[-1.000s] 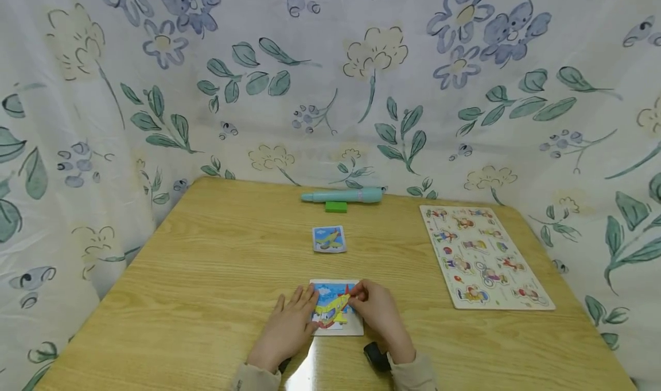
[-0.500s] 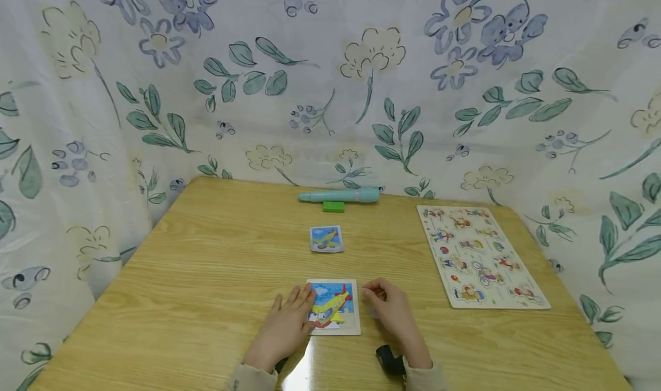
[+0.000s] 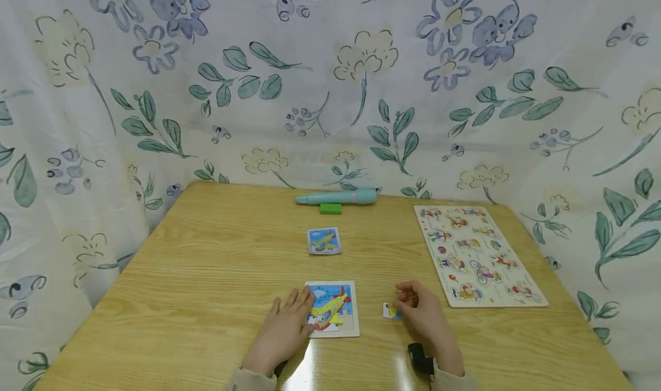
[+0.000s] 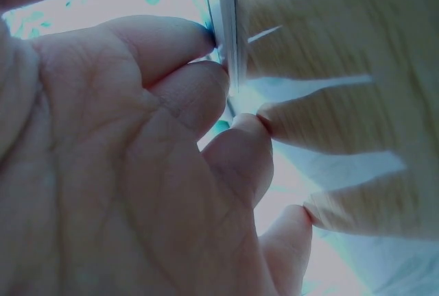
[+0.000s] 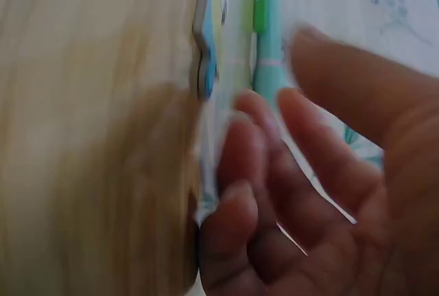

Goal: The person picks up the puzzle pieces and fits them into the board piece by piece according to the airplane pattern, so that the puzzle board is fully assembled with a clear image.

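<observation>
A small jigsaw puzzle of a yellow and red airplane on blue sky fills much of a pale wooden frame (image 3: 356, 328); bare wood shows at its lower right. My left hand (image 3: 281, 331) lies with straight fingers at the left border of the frame, covering part of it. In the left wrist view, the fingertips (image 4: 291, 217) rest on the table. To the right of the frame lies a loose puzzle piece (image 3: 391, 310), white, yellow and blue. My right hand (image 3: 427, 321) hovers beside it, fingers loosely bent and thumb apart from them, with nothing between.
Behind the frame lies a small airplane picture card (image 3: 324, 242). Farther back are a green block (image 3: 330, 208) and a teal pen-shaped object (image 3: 338, 197). A large board with cartoon figures (image 3: 482, 287) lies at the right. Floral cloth (image 3: 320, 121) hangs behind the table.
My right hand has moved right, from the airplane's tail to beside the loose piece, which has come into view. The left hand stays at the frame.
</observation>
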Demonstrator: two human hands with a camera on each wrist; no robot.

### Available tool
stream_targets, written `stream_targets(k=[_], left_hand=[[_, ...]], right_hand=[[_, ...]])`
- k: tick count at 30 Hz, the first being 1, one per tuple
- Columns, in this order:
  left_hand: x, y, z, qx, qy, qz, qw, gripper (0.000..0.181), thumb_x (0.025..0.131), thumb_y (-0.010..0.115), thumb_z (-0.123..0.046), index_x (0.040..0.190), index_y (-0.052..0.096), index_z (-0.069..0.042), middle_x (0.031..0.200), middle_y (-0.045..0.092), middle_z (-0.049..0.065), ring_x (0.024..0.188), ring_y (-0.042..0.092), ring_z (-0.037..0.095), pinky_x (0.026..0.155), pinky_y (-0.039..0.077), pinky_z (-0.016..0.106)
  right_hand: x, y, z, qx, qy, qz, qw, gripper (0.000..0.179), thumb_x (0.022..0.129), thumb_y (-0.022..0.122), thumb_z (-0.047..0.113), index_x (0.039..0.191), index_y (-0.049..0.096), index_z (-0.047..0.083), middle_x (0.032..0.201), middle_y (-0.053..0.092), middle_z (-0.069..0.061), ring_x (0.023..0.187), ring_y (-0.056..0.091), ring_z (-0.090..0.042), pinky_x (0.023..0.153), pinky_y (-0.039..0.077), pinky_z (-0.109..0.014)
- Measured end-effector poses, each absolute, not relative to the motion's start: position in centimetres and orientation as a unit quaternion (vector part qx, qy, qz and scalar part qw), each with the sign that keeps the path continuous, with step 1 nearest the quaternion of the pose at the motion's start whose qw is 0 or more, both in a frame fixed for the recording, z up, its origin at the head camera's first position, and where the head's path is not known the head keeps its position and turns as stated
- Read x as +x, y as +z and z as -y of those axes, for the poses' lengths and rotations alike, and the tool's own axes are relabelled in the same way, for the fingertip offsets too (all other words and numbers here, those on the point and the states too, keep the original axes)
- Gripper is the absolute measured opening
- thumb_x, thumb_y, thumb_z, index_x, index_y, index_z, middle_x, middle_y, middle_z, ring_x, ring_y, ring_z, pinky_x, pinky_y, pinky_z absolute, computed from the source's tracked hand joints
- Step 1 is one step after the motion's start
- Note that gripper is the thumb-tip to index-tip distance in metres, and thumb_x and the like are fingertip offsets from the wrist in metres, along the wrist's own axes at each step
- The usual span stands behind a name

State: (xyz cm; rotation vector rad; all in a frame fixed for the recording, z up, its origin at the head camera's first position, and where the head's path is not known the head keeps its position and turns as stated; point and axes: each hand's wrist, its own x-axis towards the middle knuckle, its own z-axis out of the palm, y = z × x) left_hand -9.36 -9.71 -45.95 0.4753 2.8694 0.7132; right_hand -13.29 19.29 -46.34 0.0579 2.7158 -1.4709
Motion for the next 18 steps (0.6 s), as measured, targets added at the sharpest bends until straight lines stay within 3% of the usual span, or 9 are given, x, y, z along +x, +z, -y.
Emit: stream_targets(k=[6, 13, 18], left_hand=[[-9.4, -46.0, 9.7, 0.159, 0.236, -0.956, 0.074, 0.063, 0.092, 0.062, -0.025, 0.146, 0.039, 0.0, 0.157, 0.031, 0.015, 0.145, 0.027, 0.04, 0.112, 0.015, 0.071], [-9.3, -46.1, 9.7, 0.161, 0.236, -0.956, 0.068, 0.064, 0.092, 0.062, -0.024, 0.146, 0.039, 0.0, 0.157, 0.031, 0.016, 0.145, 0.028, 0.04, 0.112, 0.016, 0.072], [-9.2, -46.0, 9.7, 0.161, 0.235, -0.956, 0.066, 0.063, 0.092, 0.062, -0.024, 0.145, 0.04, 0.001, 0.156, 0.032, 0.016, 0.145, 0.028, 0.04, 0.112, 0.017, 0.072]], right_hand=[[-13.1, -46.3, -20.2, -0.033, -0.466, -0.881, 0.075, 0.059, 0.072, 0.082, 0.003, 0.126, 0.058, 0.003, 0.106, 0.063, -0.008, 0.082, 0.052, -0.013, 0.07, 0.046, -0.019], [-13.0, -46.3, -19.9, -0.058, -0.436, -0.896, 0.061, 0.041, 0.075, 0.078, -0.002, 0.113, 0.065, 0.004, 0.104, 0.066, -0.006, 0.09, 0.056, -0.014, 0.076, 0.049, -0.021], [-12.9, -46.4, -18.9, -0.035, -0.436, -0.899, 0.03, 0.034, 0.076, 0.074, -0.007, 0.106, 0.068, 0.008, 0.095, 0.059, -0.004, 0.087, 0.051, -0.013, 0.074, 0.046, -0.022]])
